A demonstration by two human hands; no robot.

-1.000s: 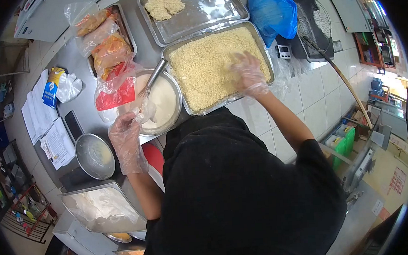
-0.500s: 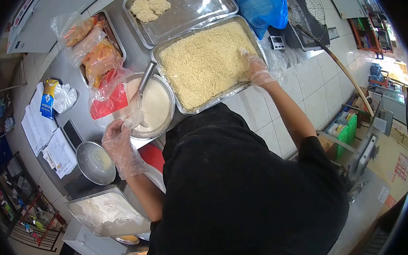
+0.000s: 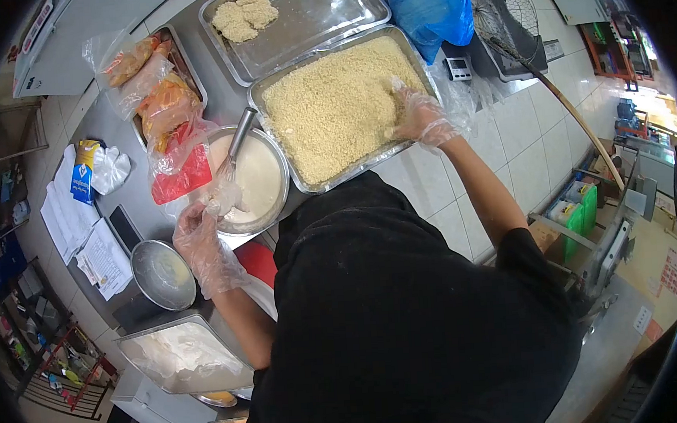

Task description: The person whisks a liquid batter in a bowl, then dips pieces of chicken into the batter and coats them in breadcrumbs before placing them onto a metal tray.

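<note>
My left hand (image 3: 203, 239), in a clear plastic glove, pinches a pale, batter-coated piece (image 3: 227, 195) over the near left side of a steel bowl of white batter (image 3: 263, 177). A whisk (image 3: 235, 144) leans in that bowl, its handle on the far rim. My right hand (image 3: 423, 119), gloved too, lies at the right side of a metal tray (image 3: 318, 188) full of pale yellow breadcrumbs (image 3: 332, 103). Its thumb and fingers are apart on the crumbs, with nothing visible between them.
Behind stands a second tray (image 3: 303, 16) with several crumbed pieces (image 3: 245, 14). Bagged marinated meat (image 3: 165, 102) sits left of the bowl. A tray of white flour (image 3: 180, 353), an empty-looking steel bowl (image 3: 162, 274), a blue bag (image 3: 429, 8) and a small timer (image 3: 458, 68) surround the work.
My right hand has shifted left over the crumbs, its thumb and fingers now spread wider. My left hand stays at the batter bowl with the coated piece. The view has shifted slightly.
</note>
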